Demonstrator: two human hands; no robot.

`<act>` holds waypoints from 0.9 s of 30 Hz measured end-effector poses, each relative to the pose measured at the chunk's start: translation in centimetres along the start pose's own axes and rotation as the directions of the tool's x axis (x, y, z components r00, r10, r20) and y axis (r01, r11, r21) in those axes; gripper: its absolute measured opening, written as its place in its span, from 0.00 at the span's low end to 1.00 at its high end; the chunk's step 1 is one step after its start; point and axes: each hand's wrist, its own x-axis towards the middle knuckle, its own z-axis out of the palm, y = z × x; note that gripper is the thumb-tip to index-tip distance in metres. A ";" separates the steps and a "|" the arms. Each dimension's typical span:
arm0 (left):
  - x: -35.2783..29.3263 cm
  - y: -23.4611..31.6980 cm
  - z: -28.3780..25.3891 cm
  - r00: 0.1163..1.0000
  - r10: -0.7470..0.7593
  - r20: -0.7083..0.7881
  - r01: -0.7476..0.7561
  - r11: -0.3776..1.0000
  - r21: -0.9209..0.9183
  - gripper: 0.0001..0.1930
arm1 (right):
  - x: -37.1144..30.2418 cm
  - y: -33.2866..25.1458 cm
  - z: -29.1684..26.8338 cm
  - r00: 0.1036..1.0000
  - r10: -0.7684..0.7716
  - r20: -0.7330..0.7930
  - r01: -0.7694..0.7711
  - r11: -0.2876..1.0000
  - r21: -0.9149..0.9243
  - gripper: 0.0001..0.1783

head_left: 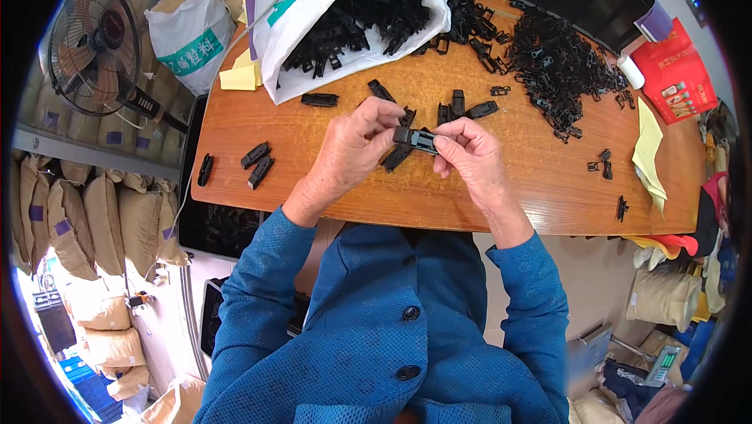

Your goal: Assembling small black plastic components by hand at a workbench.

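A black, oblong plastic clip-like part (pixel 416 139) spans the gap between my two hands, over the wooden table. My left hand (pixel 345 154) pinches its left end between thumb and fingers. At the other end, the thumb and fingers of my right hand (pixel 478 164) close on it. Just beyond and beneath lie several loose black parts (pixel 458 104), some partly hidden by my fingers. A further group of similar black parts (pixel 258 164) rests on the table to the left.
A white sack (pixel 276 48) full of black parts opens toward me on the wooden table (pixel 345 203). Smaller black pieces form a pile (pixel 558 67) at the far right. Yellow paper (pixel 647 154) lies near the right edge; a fan (pixel 98 40) stands at the left.
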 end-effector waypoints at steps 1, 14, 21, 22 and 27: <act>-0.4 0.0 0.1 1.000 -0.004 -0.003 0.004 1.000 -0.003 0.10 | -0.2 0.3 -0.1 1.000 -0.017 -0.007 0.017 0.999 -0.045 0.04; -3.6 -1.3 4.7 0.923 -0.287 0.256 0.379 0.793 -0.477 0.27 | -3.5 2.2 -0.6 0.978 -0.203 0.037 0.205 0.932 -0.297 0.09; -4.1 -0.7 6.1 0.891 -0.362 0.273 0.453 0.692 -0.562 0.29 | -3.8 3.3 -2.1 0.992 0.129 -0.005 -0.127 0.983 0.132 0.12; -4.0 -0.5 6.1 0.886 -0.364 0.288 0.464 0.676 -0.573 0.28 | -3.8 3.4 -2.1 0.991 0.136 -0.009 -0.133 0.980 0.147 0.13; -2.9 -0.4 6.9 0.868 -0.385 0.314 0.497 0.663 -0.560 0.25 | -3.8 3.2 -3.2 0.991 0.125 -0.039 -0.119 0.984 0.133 0.11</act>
